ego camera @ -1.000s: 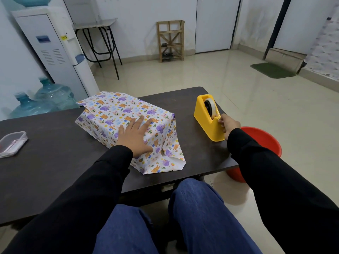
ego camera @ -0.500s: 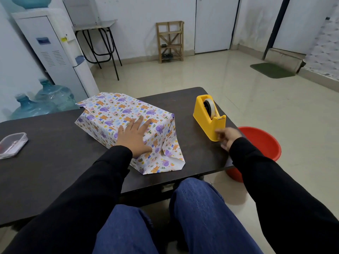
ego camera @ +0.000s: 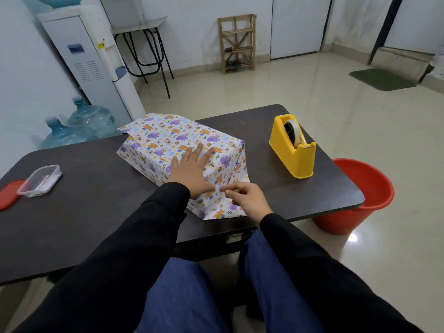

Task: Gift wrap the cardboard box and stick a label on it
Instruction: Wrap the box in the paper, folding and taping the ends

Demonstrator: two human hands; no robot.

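A dark desk [ego camera: 96, 212] is seen from above, and the cardboard box [ego camera: 168, 143] is laid near its middle, already covered by patterned wrapping paper [ego camera: 223, 207]. At the near end the paper is left as an unfolded flap lying flat on the desk, and at the far end some paper also sticks out loose. A red bucket [ego camera: 360, 195] is stood on the floor just beside the desk's right edge. A yellow tape dispenser [ego camera: 292, 150] is set on the desk to the right of the box and apart from it. A clear plastic container [ego camera: 39, 180] is placed well away on the left.

The left hand [ego camera: 192, 171] is spread flat on top of the box, fingers straight, and the overlapped paper is held down by it. The right hand [ego camera: 249, 199] is curled just beside the left hand's heel. Its fingertips [ego camera: 228, 192] are drawn together at the paper seam, but it cannot be told whether clear tape or only the paper's edge is pinched.

The step in hand is judged to be the fixing of the long seam, with both ends not yet closed and no label to be seen. For the next move, the seam should be kept taut under the left palm while the join is smoothed down along its line. After that the end flaps are to be folded and taped.
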